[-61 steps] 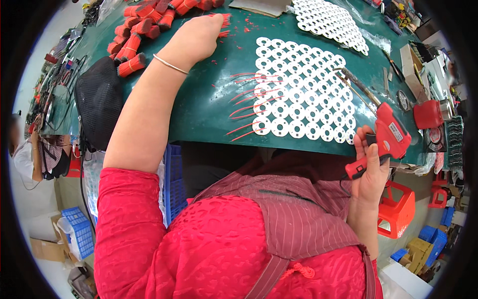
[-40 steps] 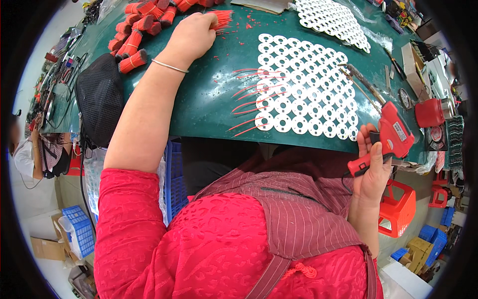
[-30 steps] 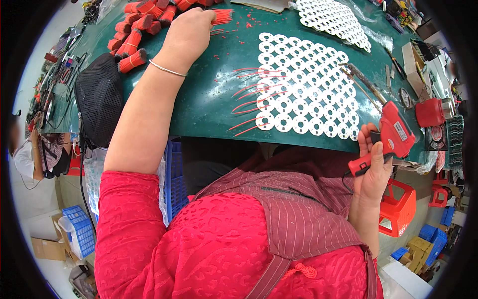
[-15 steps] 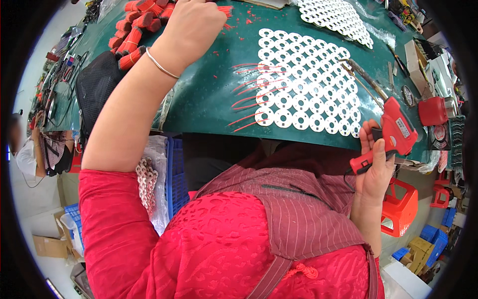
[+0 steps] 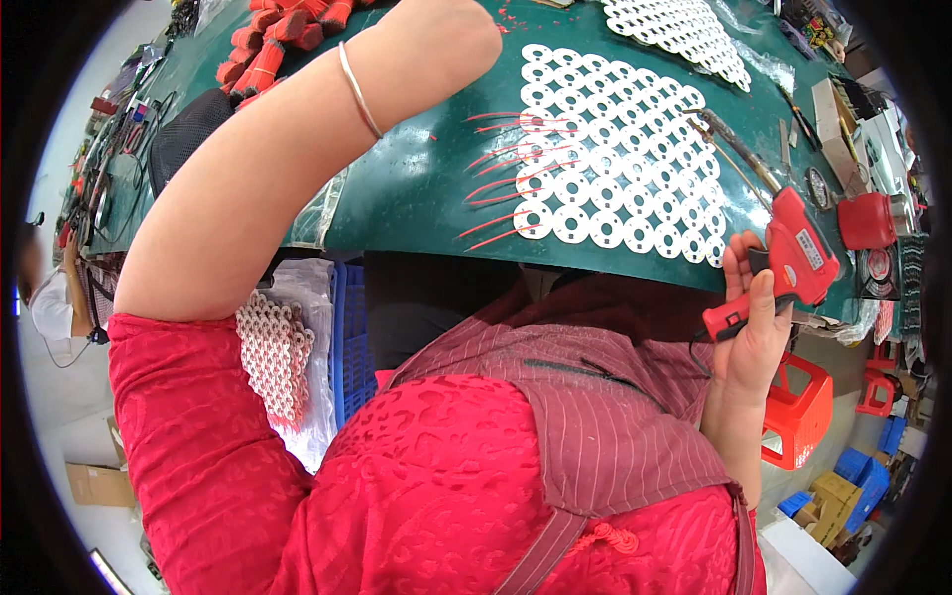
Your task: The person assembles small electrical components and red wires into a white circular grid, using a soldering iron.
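My right hand (image 5: 752, 322) is wrapped round the grip of a red soldering gun (image 5: 801, 248). Its metal tip points up and left over the right edge of a sheet of white ring-shaped circuit boards (image 5: 635, 164). Several thin red wires (image 5: 501, 193) lie across the sheet's left-hand rings, their free ends sticking out to the left. My left hand (image 5: 446, 35) reaches to the top edge of the picture, above the green table. The back of the hand shows, but its fingers are out of sight, so what it holds cannot be seen.
Bundles of red wire (image 5: 283, 30) lie at the far left of the green table (image 5: 416, 213), beside a black mesh bag (image 5: 188, 134). A second sheet of white rings (image 5: 679, 40) lies at the back. Finished-looking ring boards (image 5: 273, 357) hang over a blue crate (image 5: 352, 347). A red stool (image 5: 798, 412) stands right.
My left hand has moved farther away and to the right, and its fingers have left the picture. The right hand with the soldering gun stays almost where it was.
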